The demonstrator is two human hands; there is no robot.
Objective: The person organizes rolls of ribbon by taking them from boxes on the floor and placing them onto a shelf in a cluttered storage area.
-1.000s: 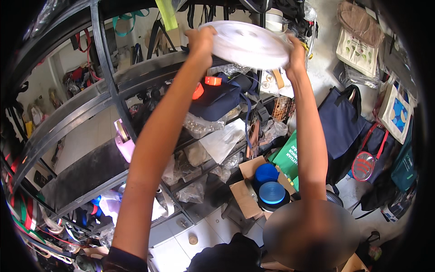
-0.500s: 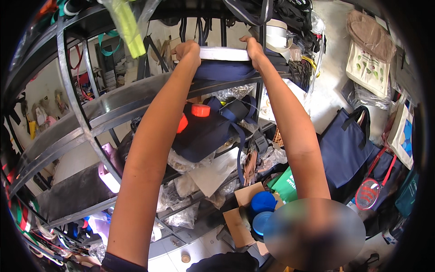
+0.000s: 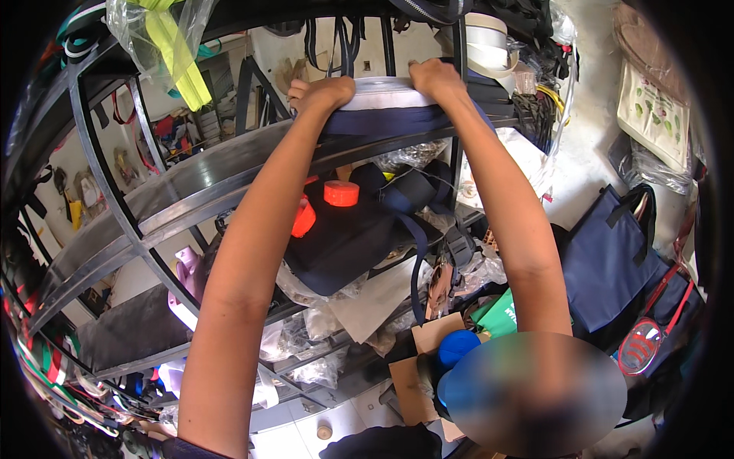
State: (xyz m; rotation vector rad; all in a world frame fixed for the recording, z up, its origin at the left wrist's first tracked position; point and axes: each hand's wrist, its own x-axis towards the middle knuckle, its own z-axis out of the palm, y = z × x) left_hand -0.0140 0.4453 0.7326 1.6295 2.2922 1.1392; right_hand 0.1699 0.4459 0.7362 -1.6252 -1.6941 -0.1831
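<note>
Closest to the wearer, an open brown cardboard box (image 3: 407,389) holds a round blue plastic lid (image 3: 459,348). Past it, on the lower part of the rack, a flat dark fabric piece (image 3: 336,249) bears an upright-sided, bright orange-red roll (image 3: 341,193). Farther out, both bare arms stretch to the black metal shelf (image 3: 229,164), where a flat, round white roll (image 3: 386,99) lies on top of a thick navy-blue fabric roll (image 3: 382,121). The left hand (image 3: 325,93) touches the white roll's left end and the right hand (image 3: 438,79) its right end; with fingers partly hidden, one cannot tell how tightly either grips. Beyond, narrow black straps (image 3: 348,47) hang before a pale wall.
</note>
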